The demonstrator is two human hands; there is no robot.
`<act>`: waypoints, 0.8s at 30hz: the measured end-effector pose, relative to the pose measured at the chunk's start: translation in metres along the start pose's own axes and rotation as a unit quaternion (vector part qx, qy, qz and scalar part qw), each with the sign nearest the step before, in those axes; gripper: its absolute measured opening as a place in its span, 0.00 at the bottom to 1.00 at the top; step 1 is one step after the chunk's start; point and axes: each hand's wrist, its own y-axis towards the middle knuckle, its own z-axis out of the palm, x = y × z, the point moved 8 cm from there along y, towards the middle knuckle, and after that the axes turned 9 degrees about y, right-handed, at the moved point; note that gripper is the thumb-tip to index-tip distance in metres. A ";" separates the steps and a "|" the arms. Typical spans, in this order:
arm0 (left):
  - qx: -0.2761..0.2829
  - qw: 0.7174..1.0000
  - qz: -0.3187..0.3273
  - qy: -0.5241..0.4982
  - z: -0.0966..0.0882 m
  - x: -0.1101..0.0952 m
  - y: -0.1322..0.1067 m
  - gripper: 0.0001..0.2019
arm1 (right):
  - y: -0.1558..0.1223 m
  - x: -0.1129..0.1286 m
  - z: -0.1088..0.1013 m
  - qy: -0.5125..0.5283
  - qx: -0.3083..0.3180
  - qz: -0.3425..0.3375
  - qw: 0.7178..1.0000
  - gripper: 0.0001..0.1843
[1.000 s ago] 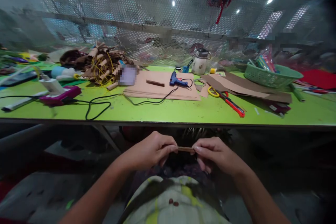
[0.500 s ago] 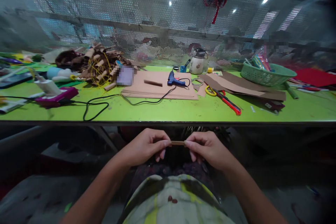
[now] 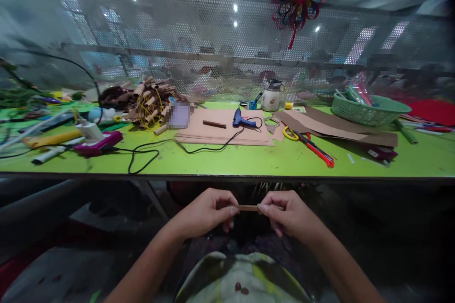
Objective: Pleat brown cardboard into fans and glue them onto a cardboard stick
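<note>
Brown strip (image 3: 248,208) (head view): held roughly level between the two hands, off the near edge of the green bench (image 3: 192,163).
Left hand (image 3: 215,210): fingers and thumb pinched closed on the strip's left end.
Right hand (image 3: 289,213): fingers and thumb likewise pinched closed on its right end.
Cardboard sheets (image 3: 199,135): stacked flat on the bench, beyond the hands.
Second strip (image 3: 214,124): lying on the sheets, left of the blue glue gun (image 3: 243,119).
Red cutter (image 3: 322,155): right of the sheets, beside a yellow handle loop (image 3: 291,134).
Magenta socket block (image 3: 99,144): on the left, bearing a white plug (image 3: 89,132).
Brown rolls (image 3: 151,99): heaped at far left, tangled with yellow string.
Jar (image 3: 271,98): upright beyond the glue gun.
Green basket (image 3: 371,110): at far right, with colourful packets inside.
</note>
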 end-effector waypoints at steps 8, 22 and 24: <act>-0.036 0.970 0.067 0.230 0.007 -0.045 0.002 0.13 | -0.007 0.006 0.008 -0.060 -0.021 -0.025 0.998 0.16; 0.000 0.978 0.107 0.176 0.029 -0.045 -0.005 0.10 | -0.044 0.021 0.000 -0.226 -0.003 -0.100 0.969 0.18; -0.024 0.965 0.126 0.227 0.030 -0.051 -0.007 0.09 | -0.043 0.016 0.001 -0.214 0.001 -0.096 0.972 0.19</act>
